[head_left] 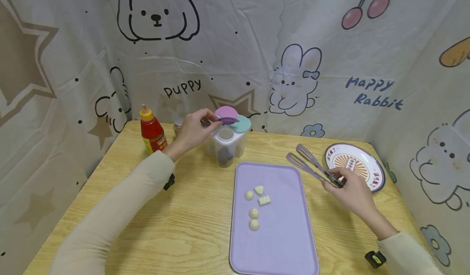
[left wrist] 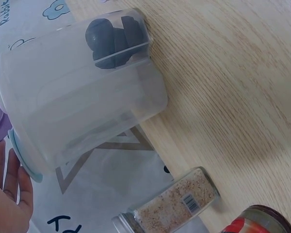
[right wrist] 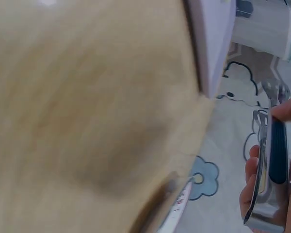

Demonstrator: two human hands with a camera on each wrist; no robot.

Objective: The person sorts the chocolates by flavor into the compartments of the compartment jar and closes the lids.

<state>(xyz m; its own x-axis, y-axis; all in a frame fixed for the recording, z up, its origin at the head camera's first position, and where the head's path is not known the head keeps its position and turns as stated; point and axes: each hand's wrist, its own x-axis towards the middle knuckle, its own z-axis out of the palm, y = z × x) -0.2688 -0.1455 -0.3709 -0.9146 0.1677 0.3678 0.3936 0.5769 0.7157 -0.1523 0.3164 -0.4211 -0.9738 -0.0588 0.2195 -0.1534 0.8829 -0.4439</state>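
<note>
My left hand (head_left: 194, 127) pinches the purple lid (head_left: 228, 120) of a clear storage box (head_left: 238, 144), above its uncovered round opening. Dark pieces (left wrist: 111, 43) lie inside one compartment of that box, in the left wrist view. Pink (head_left: 225, 111) and teal (head_left: 242, 124) lids top other compartments. Over the table's right side my right hand (head_left: 350, 187) grips metal tongs (head_left: 310, 167) by their dark handles, with the two slotted ends apart, pointing left. In the right wrist view, the fingers curl round the tongs (right wrist: 279, 155).
A lilac tray (head_left: 279, 242) holds several small cream-coloured pieces (head_left: 254, 214). At the right lies a patterned plate (head_left: 374, 167). On the left stand a red sauce bottle (head_left: 152, 130) with a yellow cap and a glass jar of pinkish grains (left wrist: 169, 204). Printed cloth (head_left: 235, 63) hangs behind the table.
</note>
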